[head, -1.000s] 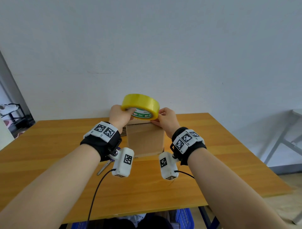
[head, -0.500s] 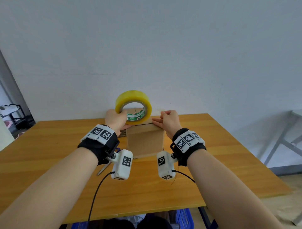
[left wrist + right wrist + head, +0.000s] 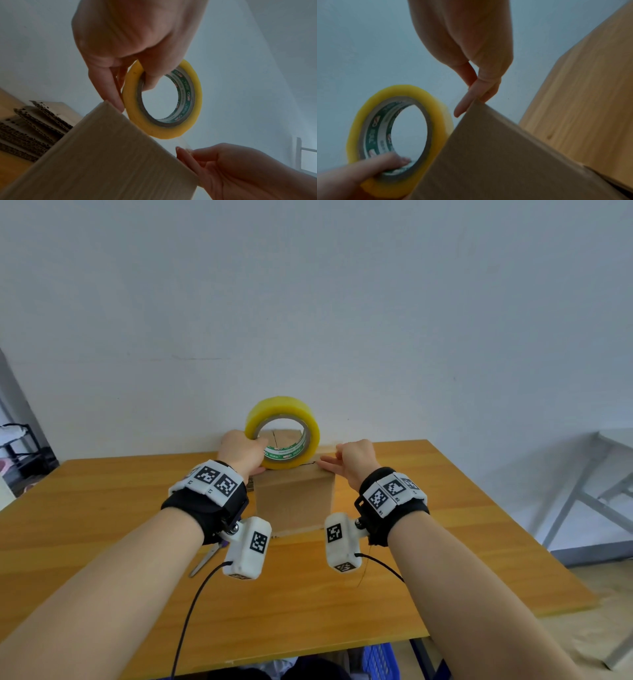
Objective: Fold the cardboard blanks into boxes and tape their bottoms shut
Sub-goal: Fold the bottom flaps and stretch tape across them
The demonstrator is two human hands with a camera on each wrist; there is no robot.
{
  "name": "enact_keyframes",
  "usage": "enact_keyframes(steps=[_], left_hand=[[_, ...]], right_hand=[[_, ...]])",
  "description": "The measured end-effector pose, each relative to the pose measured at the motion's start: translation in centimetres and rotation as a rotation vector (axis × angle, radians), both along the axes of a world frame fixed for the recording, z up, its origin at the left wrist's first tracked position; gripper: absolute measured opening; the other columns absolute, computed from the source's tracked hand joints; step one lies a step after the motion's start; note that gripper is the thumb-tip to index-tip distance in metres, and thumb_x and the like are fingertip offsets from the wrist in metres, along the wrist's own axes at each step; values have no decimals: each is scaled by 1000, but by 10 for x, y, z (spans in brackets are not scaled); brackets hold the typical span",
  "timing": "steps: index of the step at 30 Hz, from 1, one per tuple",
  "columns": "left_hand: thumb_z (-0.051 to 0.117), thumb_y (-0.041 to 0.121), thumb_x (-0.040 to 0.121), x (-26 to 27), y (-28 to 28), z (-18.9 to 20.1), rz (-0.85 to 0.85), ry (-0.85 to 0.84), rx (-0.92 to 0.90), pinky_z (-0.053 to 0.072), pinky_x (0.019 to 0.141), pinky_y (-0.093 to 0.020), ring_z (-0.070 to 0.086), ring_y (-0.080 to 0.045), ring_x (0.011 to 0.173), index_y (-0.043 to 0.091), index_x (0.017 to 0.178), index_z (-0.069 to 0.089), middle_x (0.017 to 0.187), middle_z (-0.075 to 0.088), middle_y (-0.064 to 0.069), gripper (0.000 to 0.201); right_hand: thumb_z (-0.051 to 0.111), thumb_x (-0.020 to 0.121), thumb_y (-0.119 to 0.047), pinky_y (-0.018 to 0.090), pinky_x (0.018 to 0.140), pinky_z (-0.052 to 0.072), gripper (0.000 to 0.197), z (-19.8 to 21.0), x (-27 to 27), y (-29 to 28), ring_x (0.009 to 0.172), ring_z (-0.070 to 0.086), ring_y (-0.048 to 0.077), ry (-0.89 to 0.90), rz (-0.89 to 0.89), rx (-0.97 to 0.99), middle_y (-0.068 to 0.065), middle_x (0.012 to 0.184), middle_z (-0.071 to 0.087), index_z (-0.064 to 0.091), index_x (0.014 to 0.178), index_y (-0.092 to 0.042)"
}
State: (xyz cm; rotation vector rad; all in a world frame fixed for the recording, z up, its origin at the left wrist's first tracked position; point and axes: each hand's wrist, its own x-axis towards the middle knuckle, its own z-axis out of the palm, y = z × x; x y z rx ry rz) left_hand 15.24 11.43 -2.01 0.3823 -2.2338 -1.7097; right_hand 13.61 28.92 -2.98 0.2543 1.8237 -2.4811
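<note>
A folded brown cardboard box stands on the wooden table, closed flaps up. My left hand grips a yellow roll of clear tape upright on the box's top left, thumb inside the core. A short clear strip runs from the roll to my right hand. Its straight fingers press that tape end onto the box's top right edge. The box top is mostly hidden behind the roll and hands.
A stack of flat cardboard blanks lies behind the box on the left. Scissors rest on the table under my left wrist. A blue basket sits below the table's front edge. A white metal frame stands to the right.
The roll has tipped from slanted to upright and settled on the box's top left. My right hand left the roll and moved to the box's top right edge with the tape end.
</note>
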Motion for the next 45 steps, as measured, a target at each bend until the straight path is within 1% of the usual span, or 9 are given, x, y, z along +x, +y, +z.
enact_keyframes(steps=[6, 11, 15, 24, 32, 38, 41, 43, 45], left_hand=[[53, 16, 91, -5, -1, 2, -20, -36, -47, 57, 69, -38, 62, -33, 99, 5, 102, 55, 110, 61, -19, 15], [49, 22, 91, -2, 3, 6, -38, -22, -133, 59, 73, -44, 63, -32, 94, 6, 100, 55, 107, 62, -18, 19], [49, 28, 90, 2, 4, 6, -16, -3, -164, 59, 74, -46, 65, -29, 86, 5, 96, 58, 98, 66, -17, 25], [56, 34, 87, 7, 6, 8, -24, 10, -135, 60, 73, -44, 67, -25, 83, 15, 94, 56, 91, 66, -6, 21], [63, 32, 85, 10, 5, 7, -56, 23, -155, 59, 75, -44, 67, -25, 86, 18, 87, 53, 95, 66, -9, 17], [68, 25, 82, 10, 2, 6, -84, 23, -194, 59, 75, -44, 68, -26, 86, 14, 93, 55, 93, 66, -10, 20], [69, 26, 81, 8, 1, 5, -85, 23, -202, 59, 76, -45, 69, -26, 83, 16, 87, 56, 92, 68, -12, 18], [69, 27, 82, 7, 1, 4, -91, 21, -199, 59, 77, -44, 69, -25, 83, 15, 84, 56, 91, 68, -12, 18], [69, 28, 82, 7, 1, 3, -93, 17, -187, 59, 79, -43, 69, -24, 83, 14, 79, 57, 89, 69, -11, 19]], right_hand=[[37, 92, 16, 35, 49, 57, 21, 1, 0, 9, 65, 56, 27, -84, -22, -62, 13, 75, 45, 47, 82, -1], [34, 94, 14, 34, 74, 57, 26, -4, 0, 12, 66, 50, 19, -97, 19, -47, 9, 72, 44, 47, 75, 1], [37, 93, 14, 22, 41, 51, 16, -12, 2, 15, 63, 48, 20, -111, -2, -92, 11, 72, 45, 50, 97, 6], [42, 94, 11, 20, 39, 49, 12, -24, 2, 16, 63, 51, 20, -115, 2, -11, 12, 74, 48, 50, 102, 7], [43, 96, 1, 15, 36, 43, 22, -29, -4, 7, 55, 46, 16, -133, 12, 182, 7, 67, 49, 53, 77, -3], [55, 92, -6, 28, 47, 40, 32, -41, -9, 6, 48, 40, 19, -101, 43, 462, 7, 59, 42, 46, 61, -7], [50, 95, -6, 27, 50, 44, 1, -45, -6, 8, 58, 47, 18, -63, 38, 539, 9, 75, 50, 51, 95, -7], [40, 98, -6, 28, 63, 49, 28, -47, -6, 12, 77, 54, 18, 44, -1, 460, 9, 95, 58, 46, 126, -2], [36, 98, -8, 34, 90, 47, 44, -43, -5, 14, 108, 52, 19, 178, 45, 380, 9, 129, 53, 39, 141, -8]])
